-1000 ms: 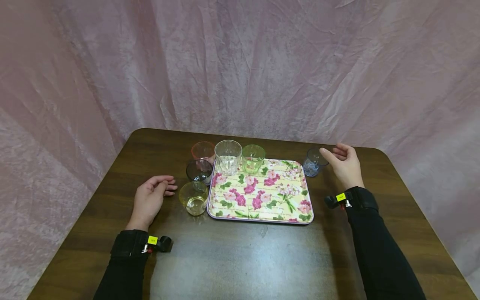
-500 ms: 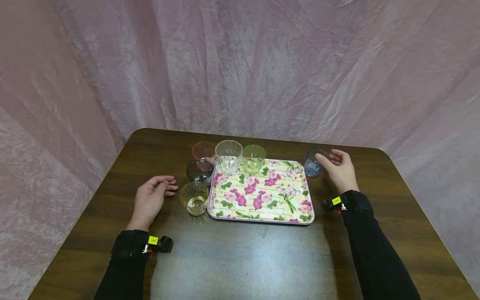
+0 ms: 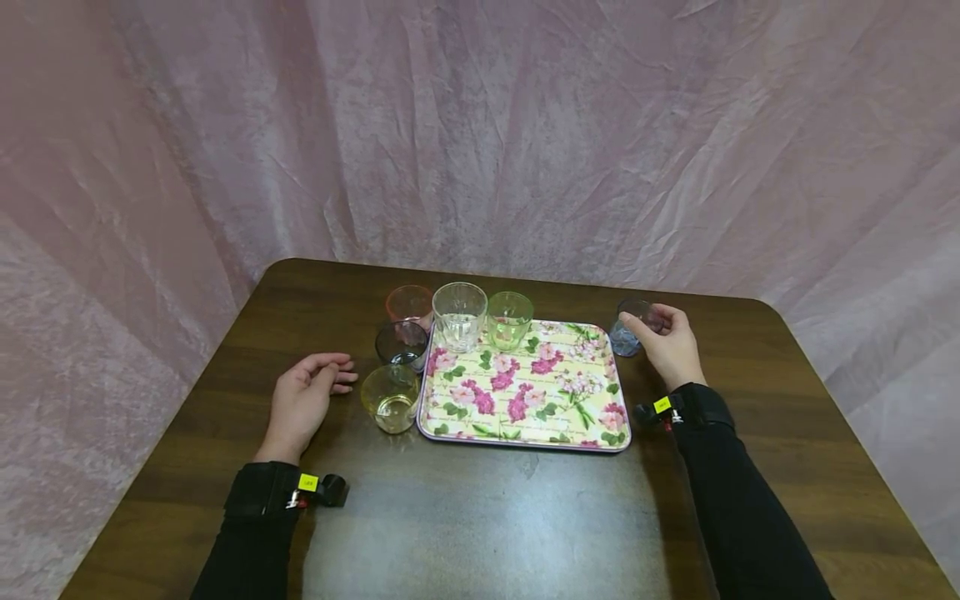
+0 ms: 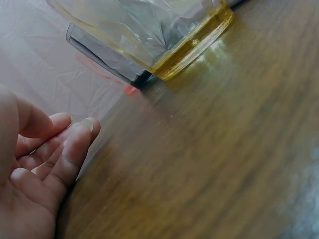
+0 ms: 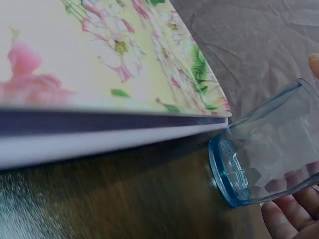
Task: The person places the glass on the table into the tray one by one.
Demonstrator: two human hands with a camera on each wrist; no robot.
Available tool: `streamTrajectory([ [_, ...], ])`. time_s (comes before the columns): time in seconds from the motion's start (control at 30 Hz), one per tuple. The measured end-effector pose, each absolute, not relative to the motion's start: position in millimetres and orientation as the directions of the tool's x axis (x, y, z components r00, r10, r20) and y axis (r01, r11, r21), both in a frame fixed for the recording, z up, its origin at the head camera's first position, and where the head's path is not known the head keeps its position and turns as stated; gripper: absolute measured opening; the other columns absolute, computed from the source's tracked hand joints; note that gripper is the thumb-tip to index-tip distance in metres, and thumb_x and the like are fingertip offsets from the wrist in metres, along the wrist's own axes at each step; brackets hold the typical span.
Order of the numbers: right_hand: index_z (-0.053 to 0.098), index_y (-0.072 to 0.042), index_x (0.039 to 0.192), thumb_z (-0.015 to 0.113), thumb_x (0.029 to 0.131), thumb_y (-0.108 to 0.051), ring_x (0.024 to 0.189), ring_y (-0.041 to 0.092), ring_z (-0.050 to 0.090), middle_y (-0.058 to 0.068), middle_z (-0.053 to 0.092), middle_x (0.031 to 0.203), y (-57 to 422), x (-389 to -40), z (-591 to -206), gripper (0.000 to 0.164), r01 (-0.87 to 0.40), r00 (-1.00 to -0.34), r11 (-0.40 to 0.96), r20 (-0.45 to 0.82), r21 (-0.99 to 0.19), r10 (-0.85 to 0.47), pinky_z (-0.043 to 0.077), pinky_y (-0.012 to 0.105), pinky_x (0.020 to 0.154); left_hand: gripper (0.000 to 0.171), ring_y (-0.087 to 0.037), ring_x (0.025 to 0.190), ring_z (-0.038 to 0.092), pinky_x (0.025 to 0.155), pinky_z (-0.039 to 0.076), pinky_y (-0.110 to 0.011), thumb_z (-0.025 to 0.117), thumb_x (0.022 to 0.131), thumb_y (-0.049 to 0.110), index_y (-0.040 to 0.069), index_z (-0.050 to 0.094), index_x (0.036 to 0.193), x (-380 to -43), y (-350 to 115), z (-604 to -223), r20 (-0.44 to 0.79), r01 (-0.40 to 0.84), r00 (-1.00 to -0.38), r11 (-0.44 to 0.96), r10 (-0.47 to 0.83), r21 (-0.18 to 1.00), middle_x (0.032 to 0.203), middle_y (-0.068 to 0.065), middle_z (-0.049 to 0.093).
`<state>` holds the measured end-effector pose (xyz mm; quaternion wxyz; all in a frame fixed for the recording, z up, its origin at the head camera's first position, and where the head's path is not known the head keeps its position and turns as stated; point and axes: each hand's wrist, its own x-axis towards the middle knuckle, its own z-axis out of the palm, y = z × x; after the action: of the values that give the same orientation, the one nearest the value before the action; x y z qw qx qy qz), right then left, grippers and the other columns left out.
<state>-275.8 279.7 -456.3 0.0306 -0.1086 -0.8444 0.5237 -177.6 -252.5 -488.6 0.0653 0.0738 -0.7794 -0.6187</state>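
A blue-tinted glass (image 3: 624,340) stands upright just right of the tray. My right hand (image 3: 671,350) is around it, thumb across its near side and fingers (image 5: 286,219) along the other side, seen partly through the glass. In the right wrist view the thumb tip (image 5: 314,65) shows a gap from the rim. My left hand (image 3: 300,404) rests on the table, fingers loosely bent and holding nothing. Nearest to it is a yellow glass (image 3: 392,404), with a dark grey glass (image 3: 401,343) and a red-rimmed glass (image 3: 409,304) behind.
A floral tray (image 3: 521,383) lies mid-table, with a clear glass (image 3: 460,321) and a green glass (image 3: 510,323) on its far left part. The brown table (image 3: 480,517) ends at the back near a pink curtain (image 3: 480,150).
My right hand has moved left, its thumb now reaching across the blue-tinted glass. The glass stays in place beside the tray, and my left hand has kept still.
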Motion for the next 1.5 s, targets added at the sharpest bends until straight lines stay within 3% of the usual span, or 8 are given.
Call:
streamTrajectory([
  [0.47,0.024,-0.007,0.172,0.073,0.100,-0.062,0.149,0.039,0.045,0.024,0.041,0.164,276.5,-278.0,-463.9,0.102,0.127,-0.986,0.469,-0.058,-0.874,0.158,0.045,0.050,0.119,0.035,0.000,0.097,0.074,0.086,0.062,-0.015,0.050,0.118,0.019,-0.002,0.069,0.139,-178.6,-252.2,-489.3,0.005,-0.043,-0.979,0.235,-0.203,0.971,0.138,-0.024,0.073],
  [1.5,0.030,-0.004,0.167,0.075,0.100,-0.060,0.143,0.035,0.047,0.021,0.043,0.159,275.8,-277.3,-453.3,0.098,0.134,-0.985,0.483,-0.063,-0.865,0.161,0.044,0.048,0.121,0.033,0.000,0.096,0.074,0.085,0.063,-0.016,0.051,0.117,0.016,-0.004,0.069,0.136,-178.4,-250.8,-487.9,0.025,-0.021,-0.980,0.226,-0.198,0.974,0.137,-0.026,0.073],
])
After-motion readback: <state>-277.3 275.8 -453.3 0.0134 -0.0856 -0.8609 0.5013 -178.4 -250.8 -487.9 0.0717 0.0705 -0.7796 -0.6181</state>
